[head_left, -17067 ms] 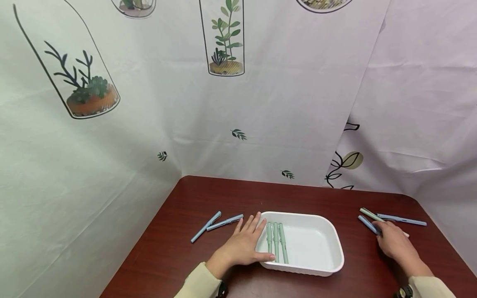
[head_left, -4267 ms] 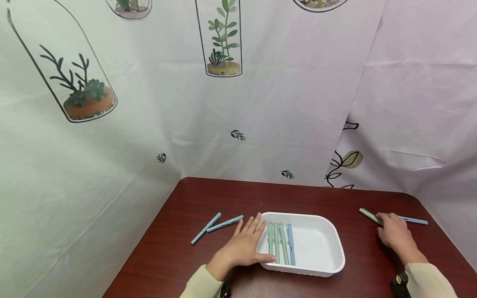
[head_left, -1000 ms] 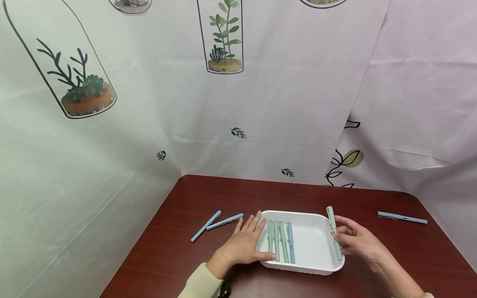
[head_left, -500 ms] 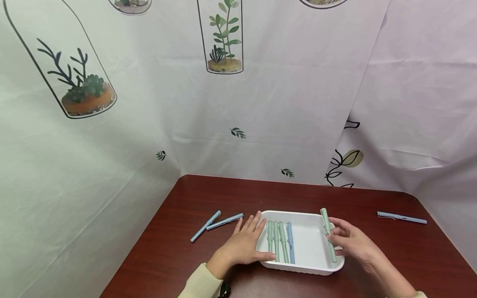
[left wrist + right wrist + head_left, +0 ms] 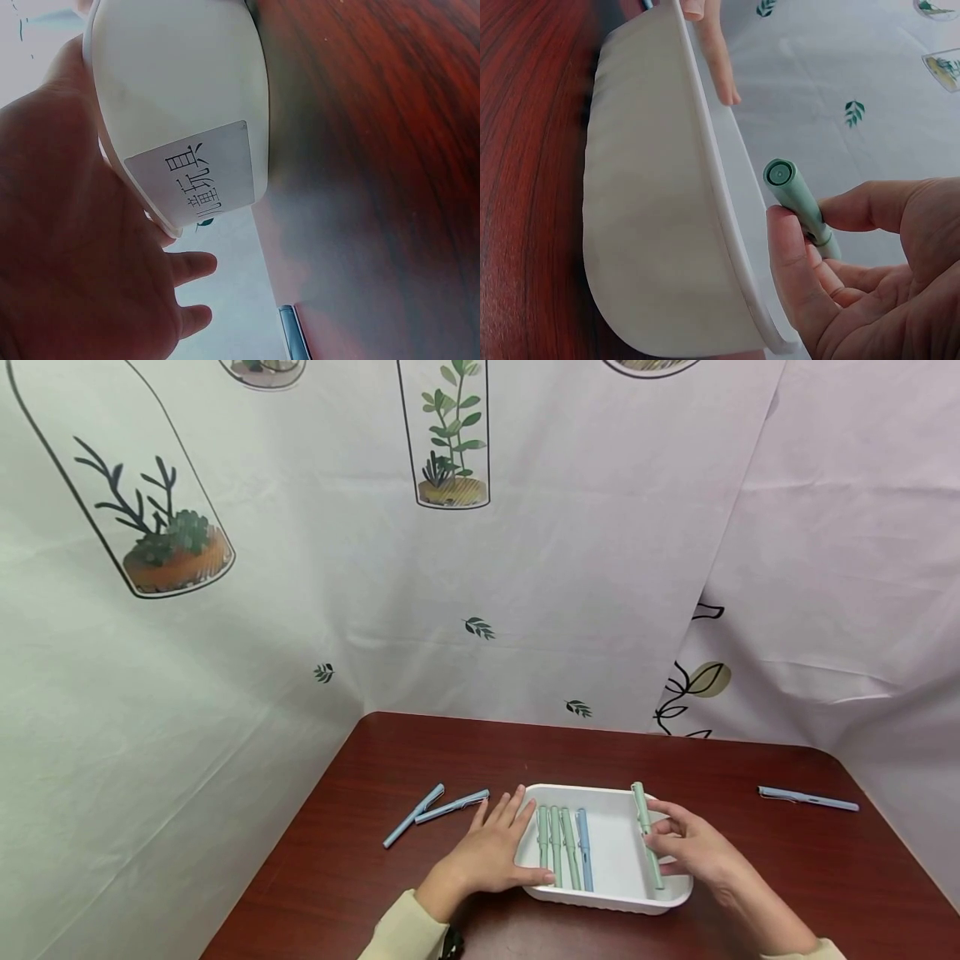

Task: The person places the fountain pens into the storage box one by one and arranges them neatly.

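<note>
A white rectangular tray (image 5: 600, 903) stands on the table. My left hand (image 5: 487, 856) rests with spread, straight fingers on its left rim. In the left wrist view the tray's labelled side wall (image 5: 180, 75) shows beside that hand (image 5: 90, 225). Along the tray's left part lie several green pens (image 5: 556, 847) and a blue pen (image 5: 585, 852), side by side. Over the tray's right part my right hand (image 5: 693, 843) pinches another green pen (image 5: 642, 814) between thumb and fingers. In the right wrist view this pen (image 5: 799, 196) is above the rim, one end toward the camera.
Two blue pens, one slanted (image 5: 412, 817) and one flatter (image 5: 453, 807), lie left of the tray on the dark red table (image 5: 600, 747). A further blue pen (image 5: 808, 798) lies at the far right. Printed white cloth (image 5: 585, 568) hangs behind the table.
Since 4.3 seconds ago, my right hand has lifted the green pen from the table's right side and carried it left over the tray. Over the last second it moves further left. My left hand stays put.
</note>
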